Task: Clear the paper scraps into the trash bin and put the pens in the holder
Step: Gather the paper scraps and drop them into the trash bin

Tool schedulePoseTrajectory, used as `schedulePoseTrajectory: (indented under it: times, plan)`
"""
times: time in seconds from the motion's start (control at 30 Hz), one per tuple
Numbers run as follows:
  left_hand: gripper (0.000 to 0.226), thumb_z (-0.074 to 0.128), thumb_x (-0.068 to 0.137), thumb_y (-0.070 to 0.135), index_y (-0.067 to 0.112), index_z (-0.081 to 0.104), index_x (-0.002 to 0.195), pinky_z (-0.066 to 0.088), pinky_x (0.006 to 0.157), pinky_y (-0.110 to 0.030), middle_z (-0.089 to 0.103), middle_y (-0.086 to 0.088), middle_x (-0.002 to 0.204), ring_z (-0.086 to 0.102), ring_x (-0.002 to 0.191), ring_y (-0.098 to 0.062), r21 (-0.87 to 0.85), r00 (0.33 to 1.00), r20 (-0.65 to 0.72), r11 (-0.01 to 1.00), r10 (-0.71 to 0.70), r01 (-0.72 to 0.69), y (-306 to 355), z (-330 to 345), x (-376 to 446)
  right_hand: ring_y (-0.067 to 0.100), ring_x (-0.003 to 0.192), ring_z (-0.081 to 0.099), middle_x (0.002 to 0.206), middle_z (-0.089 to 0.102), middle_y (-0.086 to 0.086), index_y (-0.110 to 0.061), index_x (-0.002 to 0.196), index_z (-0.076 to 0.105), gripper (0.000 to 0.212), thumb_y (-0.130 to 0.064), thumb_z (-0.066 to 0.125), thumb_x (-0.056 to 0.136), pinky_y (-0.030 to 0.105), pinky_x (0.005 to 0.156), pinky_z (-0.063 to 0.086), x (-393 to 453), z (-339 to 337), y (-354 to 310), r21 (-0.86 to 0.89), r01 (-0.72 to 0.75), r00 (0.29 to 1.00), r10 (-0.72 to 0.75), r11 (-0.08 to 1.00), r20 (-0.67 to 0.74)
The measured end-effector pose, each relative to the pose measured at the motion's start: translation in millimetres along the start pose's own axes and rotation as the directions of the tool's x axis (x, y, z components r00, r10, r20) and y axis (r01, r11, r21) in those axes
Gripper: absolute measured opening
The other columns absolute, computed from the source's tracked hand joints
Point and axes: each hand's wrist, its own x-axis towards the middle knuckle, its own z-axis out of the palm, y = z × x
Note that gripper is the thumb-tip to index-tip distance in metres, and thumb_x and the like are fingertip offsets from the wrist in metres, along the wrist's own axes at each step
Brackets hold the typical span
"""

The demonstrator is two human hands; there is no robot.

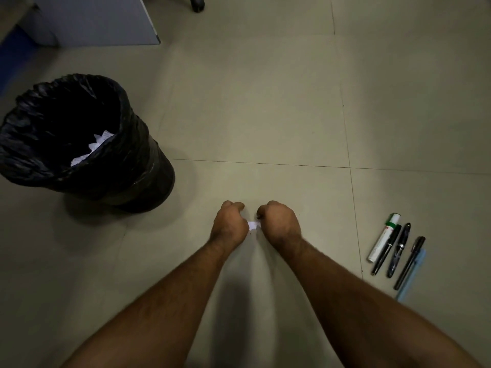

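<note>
- Down at the floor, the left hand and the right hand sit knuckles-up, close together, fingers curled under, with a small white paper scrap showing in the gap between them.
- Both hands look closed on that scrap, though the fingertips are hidden, so I cannot tell which one truly has hold of it.
- From the hands, the trash bin stands off to the left and farther out, its black liner open, white scraps already inside.
- The left hand is the nearer one to the bin, so I would judge the carry goes that way.
- The pens lie well apart to the right of the right hand, side by side, long axes pointing away from the person and slightly rightward.
- No holder is in sight.
</note>
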Motion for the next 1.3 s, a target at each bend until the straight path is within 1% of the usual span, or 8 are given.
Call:
schedulePoseTrajectory:
  times: [0.1, 0.2, 0.3, 0.4, 0.6, 0.9, 1.17, 1.3]
  plan:
    - [0.063, 0.078, 0.079, 0.031, 0.008, 0.056, 0.134, 0.043, 0.104, -0.033, 0.052, -0.009, 0.133, 0.053, 0.121, -0.027, -0.045, 1.000, 0.023, 0.999, 0.013, -0.012, -7.0, -3.6, -0.1, 0.025, 0.090, 0.069, 0.092, 0.075, 0.006, -0.014, 0.093, 0.077, 0.018, -0.013, 0.063, 0.081, 0.029, 0.078, 0.051, -5.2, -1.9, 11.4, 0.283, -0.147, 0.981, 0.176, 0.948, -0.080]
    - [0.052, 0.070, 0.083, 0.036, 0.011, 0.060, 0.128, 0.046, 0.098, -0.033, 0.053, -0.007, 0.127, 0.055, 0.116, -0.026, 0.078, 0.993, 0.071, 0.992, 0.095, -0.100, -11.0, -3.3, -5.5, 0.019, 0.085, 0.069, 0.084, 0.077, 0.000, -0.017, 0.083, 0.079, 0.014, -0.012, 0.065, 0.081, 0.025, 0.073, 0.048, -8.7, -7.0, 16.6, 0.546, -0.302, 0.918, 0.393, 0.781, -0.054]
    - [0.033, 0.061, 0.089, 0.037, 0.010, 0.065, 0.108, 0.051, 0.085, -0.037, 0.054, -0.008, 0.111, 0.059, 0.102, -0.029, 0.198, 0.987, 0.082, 0.968, 0.138, -0.152, -10.3, -0.5, -10.8, 0.018, 0.070, 0.070, 0.070, 0.075, -0.001, -0.022, 0.068, 0.077, 0.013, -0.014, 0.069, 0.072, 0.039, 0.078, 0.060, -9.4, -7.4, 21.4, 0.771, -0.360, 0.873, 0.481, 0.525, 0.081]
    - [0.036, 0.052, 0.097, 0.040, 0.005, 0.061, 0.103, 0.050, 0.083, -0.038, 0.055, -0.012, 0.106, 0.057, 0.097, -0.032, 0.182, 0.991, 0.079, 0.976, 0.105, -0.118, -4.8, 3.5, -14.1, 0.019, 0.066, 0.069, 0.071, 0.075, 0.002, -0.019, 0.069, 0.077, 0.012, -0.009, 0.073, 0.074, 0.045, 0.082, 0.061, -12.1, -4.0, 28.6, 0.858, -0.379, 0.837, 0.525, 0.346, 0.158]
    - [0.038, 0.050, 0.097, 0.038, 0.003, 0.062, 0.089, 0.043, 0.075, -0.032, 0.059, -0.012, 0.098, 0.059, 0.091, -0.030, 0.101, 0.997, 0.055, 0.993, 0.049, -0.054, 8.2, 11.0, -18.3, 0.014, 0.062, 0.065, 0.081, 0.072, 0.009, -0.001, 0.090, 0.076, 0.010, 0.002, 0.073, 0.081, 0.026, 0.067, 0.058, -20.6, -4.1, 32.9, 0.922, -0.362, 0.794, 0.564, 0.141, 0.226]
    - [0.023, 0.068, 0.079, 0.034, 0.016, 0.064, 0.093, 0.049, 0.079, -0.031, 0.056, -0.003, 0.099, 0.055, 0.095, -0.020, 0.178, 0.974, 0.074, 0.958, 0.215, -0.225, 26.9, 29.3, -42.1, 0.013, 0.062, 0.063, 0.083, 0.072, 0.009, -0.004, 0.088, 0.075, 0.010, 0.004, 0.072, 0.082, 0.019, 0.060, 0.056, -34.4, -5.2, 46.8, 0.933, -0.347, 0.774, 0.592, 0.097, 0.226]
    - [0.021, 0.055, 0.095, 0.024, 0.010, 0.069, 0.103, 0.051, 0.082, -0.033, 0.061, -0.010, 0.109, 0.057, 0.102, -0.026, 0.241, 0.986, -0.086, 0.963, 0.146, -0.121, 34.6, 50.7, -33.0, 0.015, 0.066, 0.068, 0.078, 0.076, 0.003, -0.014, 0.081, 0.078, 0.008, -0.006, 0.076, 0.081, 0.035, 0.079, 0.062, -35.2, 5.0, 49.0, 0.907, -0.381, 0.778, 0.593, 0.182, 0.208]
    - [0.029, 0.052, 0.099, 0.027, 0.006, 0.072, 0.103, 0.051, 0.089, -0.037, 0.064, -0.013, 0.110, 0.061, 0.103, -0.030, 0.094, 0.991, -0.131, 0.995, 0.037, -0.024, 39.8, 53.0, -32.2, 0.015, 0.068, 0.070, 0.079, 0.076, 0.002, -0.016, 0.083, 0.078, 0.007, -0.009, 0.076, 0.082, 0.036, 0.080, 0.062, -35.3, 4.0, 46.3, 0.895, -0.389, 0.774, 0.604, 0.217, 0.191]
